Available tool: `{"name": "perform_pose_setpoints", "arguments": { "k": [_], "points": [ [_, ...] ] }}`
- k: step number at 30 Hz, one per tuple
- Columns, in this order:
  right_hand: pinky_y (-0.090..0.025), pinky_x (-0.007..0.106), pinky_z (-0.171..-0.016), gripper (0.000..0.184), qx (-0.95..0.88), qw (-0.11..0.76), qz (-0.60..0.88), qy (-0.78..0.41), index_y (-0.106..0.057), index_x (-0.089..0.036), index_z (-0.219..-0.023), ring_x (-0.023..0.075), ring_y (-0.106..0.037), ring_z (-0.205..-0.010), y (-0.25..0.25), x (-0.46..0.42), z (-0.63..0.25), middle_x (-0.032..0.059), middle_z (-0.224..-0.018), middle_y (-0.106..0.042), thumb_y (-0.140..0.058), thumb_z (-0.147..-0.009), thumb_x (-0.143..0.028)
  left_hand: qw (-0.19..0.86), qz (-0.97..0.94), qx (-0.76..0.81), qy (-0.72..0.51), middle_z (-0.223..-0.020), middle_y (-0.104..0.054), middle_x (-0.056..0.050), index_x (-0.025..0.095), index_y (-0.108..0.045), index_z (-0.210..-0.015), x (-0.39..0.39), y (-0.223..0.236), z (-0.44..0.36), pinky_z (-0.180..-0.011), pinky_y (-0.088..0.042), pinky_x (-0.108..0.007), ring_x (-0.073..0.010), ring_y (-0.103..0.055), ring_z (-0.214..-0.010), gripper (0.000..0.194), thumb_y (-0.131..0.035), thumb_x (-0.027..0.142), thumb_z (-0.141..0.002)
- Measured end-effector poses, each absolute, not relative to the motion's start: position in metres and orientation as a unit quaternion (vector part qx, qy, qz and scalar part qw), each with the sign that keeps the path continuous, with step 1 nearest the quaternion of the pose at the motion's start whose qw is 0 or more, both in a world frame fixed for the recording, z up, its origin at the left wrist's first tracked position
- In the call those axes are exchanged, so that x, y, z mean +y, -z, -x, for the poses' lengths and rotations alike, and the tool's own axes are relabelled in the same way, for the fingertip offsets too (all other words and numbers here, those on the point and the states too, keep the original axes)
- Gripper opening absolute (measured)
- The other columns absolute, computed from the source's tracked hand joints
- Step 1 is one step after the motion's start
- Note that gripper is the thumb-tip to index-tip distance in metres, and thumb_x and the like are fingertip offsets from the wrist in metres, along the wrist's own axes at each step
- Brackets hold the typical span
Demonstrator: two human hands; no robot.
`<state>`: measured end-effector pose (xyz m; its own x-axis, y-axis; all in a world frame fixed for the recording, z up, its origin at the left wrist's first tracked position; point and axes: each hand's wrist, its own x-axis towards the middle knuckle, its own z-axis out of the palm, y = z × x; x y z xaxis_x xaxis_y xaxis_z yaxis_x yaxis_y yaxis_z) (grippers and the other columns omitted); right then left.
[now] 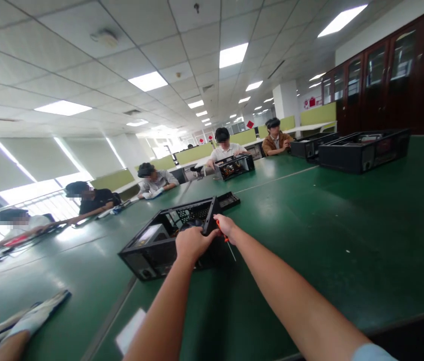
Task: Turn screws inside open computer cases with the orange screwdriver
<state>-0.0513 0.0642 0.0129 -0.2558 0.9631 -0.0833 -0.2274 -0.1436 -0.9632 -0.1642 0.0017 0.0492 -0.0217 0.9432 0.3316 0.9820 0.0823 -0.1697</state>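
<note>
A black computer case (147,258) lies on its side on the green table, its upper side uncovered. Inside it a silver power supply (153,234) shows at the left, with darker parts beyond. My left hand (192,243) is closed over the near edge of the case, thumb stretched to the right. At the right end of the case, my right hand (226,225) is closed around a screwdriver (228,239) with an orange handle, its thin shaft pointing down. A black panel (229,200) lies just behind the case.
The green table (290,240) carries two more cases (362,150) at the right and another case (234,166) before a person opposite. Other people sit along the far side. Someone's gloved hands (38,313) rest at the lower left, near a white sheet-like object (131,331).
</note>
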Motion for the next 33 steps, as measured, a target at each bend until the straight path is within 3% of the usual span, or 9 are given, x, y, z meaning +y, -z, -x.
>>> {"name": "perform_pose_setpoints", "arguments": {
  "k": [6, 9, 12, 14, 18, 22, 25, 28, 33],
  "points": [
    [-0.055, 0.043, -0.083, 0.034, -0.423, 0.455, 0.429, -0.656, -0.056, -0.017, -0.124, 0.0232, -0.062, -0.102, 0.006, 0.072, 0.055, 0.0094, -0.122, -0.059, -0.060, -0.094, -0.033, 0.219, 0.626, -0.747, 0.046, -0.085, -0.074, -0.021, 0.014, -0.076, -0.084, 0.004, -0.055, 0.256, -0.073, -0.047, -0.042, -0.0395, -0.068, -0.088, 0.071, -0.025, 0.064, -0.086],
    [-0.059, 0.039, -0.067, 0.050, -0.428, 0.422, 0.431, -0.673, -0.050, -0.019, -0.132, 0.0142, -0.063, -0.069, 0.023, 0.058, 0.015, 0.0087, -0.112, -0.065, -0.070, -0.086, -0.024, 0.204, 0.619, -0.758, 0.030, -0.079, -0.074, -0.019, 0.016, -0.076, -0.079, 0.006, -0.060, 0.310, -0.068, -0.047, -0.040, -0.0387, -0.068, -0.085, 0.068, -0.027, 0.065, -0.084],
    [-0.057, 0.035, -0.050, 0.068, -0.418, 0.403, 0.438, -0.686, -0.045, -0.020, -0.135, 0.0012, -0.032, -0.035, 0.036, 0.039, -0.044, 0.0097, -0.103, -0.071, -0.076, -0.075, -0.019, 0.185, 0.608, -0.772, 0.027, -0.076, -0.073, -0.016, 0.018, -0.075, -0.076, 0.009, -0.064, 0.361, -0.067, -0.048, -0.039, -0.0382, -0.068, -0.083, 0.066, -0.030, 0.067, -0.083],
    [-0.056, 0.032, -0.049, 0.062, -0.400, 0.413, 0.433, -0.694, -0.047, -0.021, -0.131, -0.0011, -0.023, -0.033, 0.043, 0.026, -0.085, 0.0115, -0.107, -0.071, -0.075, -0.076, -0.024, 0.173, 0.613, -0.769, 0.049, -0.074, -0.073, -0.013, 0.020, -0.075, -0.076, 0.011, -0.069, 0.387, -0.067, -0.050, -0.040, -0.0368, -0.068, -0.081, 0.060, -0.037, 0.066, -0.081],
    [-0.055, 0.027, -0.053, 0.044, -0.358, 0.457, 0.405, -0.706, -0.050, -0.023, -0.122, -0.0010, -0.023, -0.035, 0.057, 0.012, -0.152, 0.0106, -0.114, -0.069, -0.065, -0.082, -0.028, 0.155, 0.602, -0.761, 0.186, -0.055, -0.063, -0.005, 0.021, -0.066, -0.060, 0.023, -0.087, 0.406, -0.074, -0.054, -0.051, -0.0313, -0.063, -0.067, 0.037, -0.062, 0.057, -0.062],
    [-0.051, 0.024, -0.053, 0.034, -0.309, 0.506, 0.387, -0.705, -0.049, -0.022, -0.114, 0.0019, -0.022, -0.034, 0.073, 0.023, -0.176, -0.0025, -0.078, -0.065, -0.050, -0.080, -0.022, 0.167, 0.598, -0.728, 0.291, -0.079, -0.067, -0.011, 0.015, -0.065, -0.079, 0.039, -0.098, 0.353, -0.092, -0.044, -0.067, -0.0383, -0.062, -0.095, 0.041, -0.061, 0.052, -0.062],
    [-0.049, 0.027, -0.050, 0.036, -0.298, 0.504, 0.361, -0.726, -0.052, -0.020, -0.107, 0.0067, -0.030, -0.035, 0.081, 0.031, -0.169, -0.0068, -0.058, -0.049, -0.044, -0.072, -0.020, 0.118, 0.678, -0.660, 0.302, -0.104, -0.068, -0.009, 0.016, -0.065, -0.105, 0.036, -0.073, 0.261, -0.097, -0.048, -0.053, -0.0316, -0.063, -0.103, 0.044, -0.056, 0.048, -0.077],
    [-0.052, 0.032, -0.054, 0.038, -0.304, 0.474, 0.342, -0.752, -0.054, -0.018, -0.103, 0.0105, -0.045, -0.042, 0.086, 0.026, -0.154, -0.0037, -0.061, -0.053, -0.047, -0.066, -0.013, 0.041, 0.755, -0.586, 0.290, -0.103, -0.070, -0.004, 0.020, -0.065, -0.111, 0.015, -0.014, 0.155, -0.090, -0.054, -0.033, -0.0197, -0.067, -0.094, 0.033, -0.058, 0.037, -0.084],
    [-0.055, 0.034, -0.071, 0.014, -0.329, 0.455, 0.336, -0.756, -0.054, -0.019, -0.097, 0.0166, -0.068, -0.069, 0.096, 0.006, -0.137, 0.0026, -0.079, -0.065, -0.056, -0.084, -0.015, -0.141, 0.860, -0.401, 0.283, -0.134, -0.053, -0.010, 0.025, -0.039, -0.143, -0.024, 0.079, 0.054, -0.103, -0.047, -0.039, -0.0247, -0.056, -0.118, 0.070, -0.068, 0.028, -0.079]
  ]
}}
